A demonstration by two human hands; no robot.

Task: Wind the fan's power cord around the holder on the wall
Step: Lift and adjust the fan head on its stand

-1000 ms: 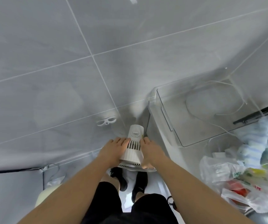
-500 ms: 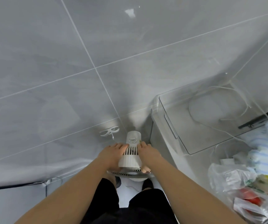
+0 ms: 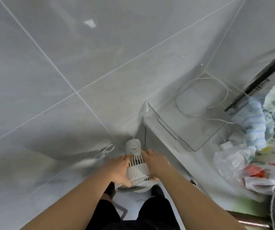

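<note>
1. Against the grey tiled wall, low in the view, a small white fan is held between both hands, its ribbed motor housing facing up and its round grille below.
2. The left hand curls round the fan's left side, thumb near the grille.
3. The right hand grips the right side, fingertips on the slotted vents.
4. The white cord holder sits on the wall just left of the fan, blurred; nothing is wound on it that I can make out.
5. The power cord lies in a loose loop on the lid of a clear plastic box to the right of the fan.
6. Further right are plastic bags, a striped towel and a black wire rack.
</note>
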